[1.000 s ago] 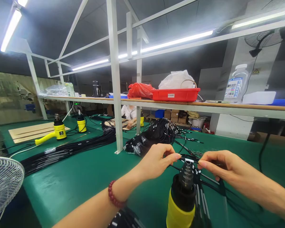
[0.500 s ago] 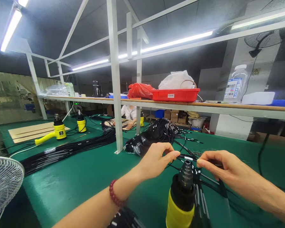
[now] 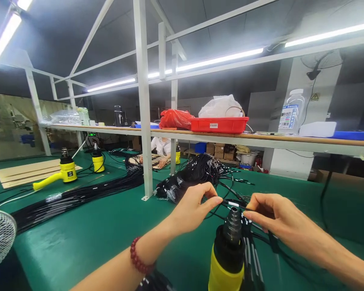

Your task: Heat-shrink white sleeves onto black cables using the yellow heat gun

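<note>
Between my two hands a black cable [image 3: 233, 204] with a white sleeve is stretched just above the nozzle of an upright yellow heat gun [image 3: 227, 258]. My left hand [image 3: 197, 204], with a red bead bracelet on the wrist, pinches the cable's left side. On the other side my right hand [image 3: 271, 212] is closed on it with thumb and fingertips. Below and behind the right hand, more black cables [image 3: 251, 250] with grey sections lie on the green table [image 3: 109, 234]. A large bundle of black cables [image 3: 197, 173] lies beyond my left hand, partly wrapped in clear plastic.
A white post [image 3: 144, 101] rises left of my hands and carries a shelf with a red tray [image 3: 218, 125] and a bottle [image 3: 291, 113]. Other heat guns [image 3: 67, 167] and a long cable bundle [image 3: 79, 194] lie left. A person [image 3: 161, 149] sits across the table.
The view has shifted slightly, so most things appear further left. Both hands keep hold of the cable over the heat gun's nozzle, in nearly the same pose.
</note>
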A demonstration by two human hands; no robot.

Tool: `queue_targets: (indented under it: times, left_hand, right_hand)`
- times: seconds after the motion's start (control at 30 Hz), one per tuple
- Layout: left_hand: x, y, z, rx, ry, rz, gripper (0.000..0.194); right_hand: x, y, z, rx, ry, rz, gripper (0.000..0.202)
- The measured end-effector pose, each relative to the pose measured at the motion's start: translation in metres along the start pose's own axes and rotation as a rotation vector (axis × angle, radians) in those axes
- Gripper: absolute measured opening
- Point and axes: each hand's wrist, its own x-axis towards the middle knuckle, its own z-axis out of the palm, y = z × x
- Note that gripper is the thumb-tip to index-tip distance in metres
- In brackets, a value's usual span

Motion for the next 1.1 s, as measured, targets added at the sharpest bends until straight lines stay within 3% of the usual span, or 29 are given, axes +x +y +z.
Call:
queue_targets:
  times: [0.2,0.3,0.47,0.7,1.1]
  left_hand:
    - [-0.003,-0.003,0.000,0.032,-0.054,0.004,0.043]
    - [-0.003,-0.004,0.001,-0.010,-0.058,-0.009,0.041]
    - [-0.001,-0.002,0.002,-0.073,0.007,-0.039,0.021]
    - [-0.002,-0.011,0.004,-0.016,-0.098,-0.086,0.043]
    - [0.001,-0.007,0.008,-0.105,0.034,-0.053,0.012]
  right_hand:
    - [-0.008,-0.006,-0.008,0.043,-0.055,0.011,0.049]
    - [-0.009,-0.005,-0.007,0.009,-0.034,0.011,0.052]
    - [-0.006,-0.003,-0.004,0.022,-0.030,0.029,0.045]
    - [-0.005,-0.004,-0.005,0.038,-0.047,0.066,0.049]
    - [-0.003,0.003,-0.003,0.061,0.016,0.019,0.038]
